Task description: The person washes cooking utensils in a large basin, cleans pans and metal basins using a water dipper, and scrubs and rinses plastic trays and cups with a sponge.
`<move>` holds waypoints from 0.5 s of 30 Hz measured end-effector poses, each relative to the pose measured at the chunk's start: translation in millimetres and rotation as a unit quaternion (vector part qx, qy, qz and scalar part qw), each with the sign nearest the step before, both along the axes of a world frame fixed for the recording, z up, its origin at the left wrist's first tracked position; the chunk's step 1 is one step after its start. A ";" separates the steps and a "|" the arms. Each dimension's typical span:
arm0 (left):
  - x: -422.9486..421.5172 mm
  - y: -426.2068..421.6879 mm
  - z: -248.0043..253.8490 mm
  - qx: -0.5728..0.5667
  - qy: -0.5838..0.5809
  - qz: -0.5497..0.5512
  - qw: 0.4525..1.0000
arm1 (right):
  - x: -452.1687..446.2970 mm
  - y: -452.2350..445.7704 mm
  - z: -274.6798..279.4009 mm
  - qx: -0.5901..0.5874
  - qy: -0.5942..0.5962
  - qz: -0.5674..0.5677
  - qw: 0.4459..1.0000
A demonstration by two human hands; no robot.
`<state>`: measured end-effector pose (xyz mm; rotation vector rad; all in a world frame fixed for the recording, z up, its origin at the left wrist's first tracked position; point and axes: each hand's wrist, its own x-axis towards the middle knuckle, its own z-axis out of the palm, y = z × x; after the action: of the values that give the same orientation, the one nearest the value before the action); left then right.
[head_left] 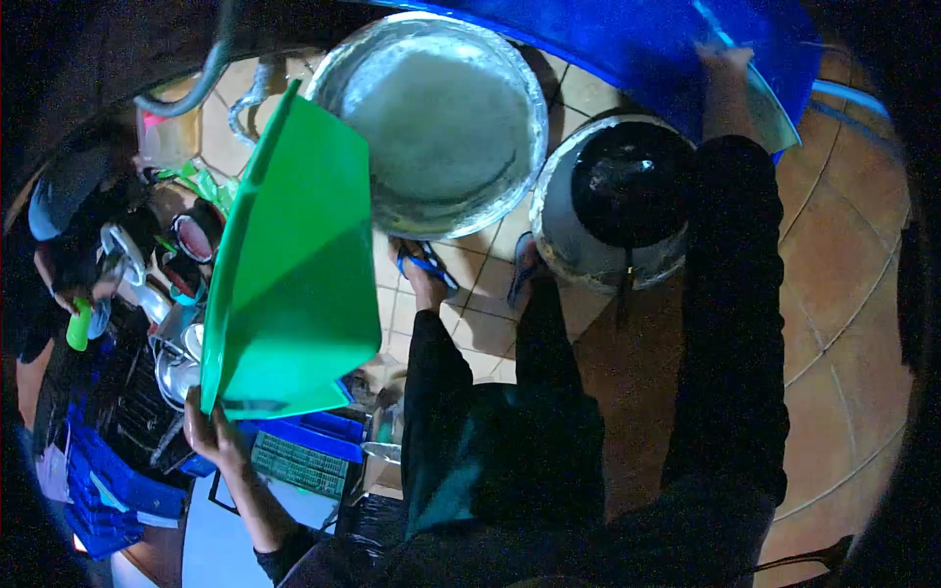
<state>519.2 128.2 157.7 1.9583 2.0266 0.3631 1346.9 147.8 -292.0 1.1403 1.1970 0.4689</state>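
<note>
My left hand is closed on the lower rim of a large green tub, which is tilted up on its side at the left. At the upper right my right hand reaches to a light blue-green rim at the edge of a big blue tub; its fingers are small and unclear. Between my hands stands a wide round metal basin with cloudy grey liquid. Right of it, a smaller round vessel has a shiny black round object in it.
At the far left another person holds a light green item near piled metal pots. A grey hose hangs at the upper left. Blue and green crates lie below the green tub. My sandalled feet stand before the basin.
</note>
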 end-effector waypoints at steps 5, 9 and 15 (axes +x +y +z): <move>12.3 -7.7 10.7 -0.050 -0.005 -0.002 0.999 | -30.8 8.6 45.5 0.412 0.403 -0.213 0.789; 38.2 -2.2 7.3 -0.055 -0.056 0.066 0.995 | -53.0 15.1 51.5 0.414 0.530 -0.252 0.696; 48.3 10.4 3.0 -0.059 -0.183 0.267 0.944 | -98.7 21.2 50.7 0.303 0.738 -0.390 0.460</move>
<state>567.5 138.7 160.7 1.1362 2.2251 0.6508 1248.2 169.0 -241.3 2.7621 1.6362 -1.3020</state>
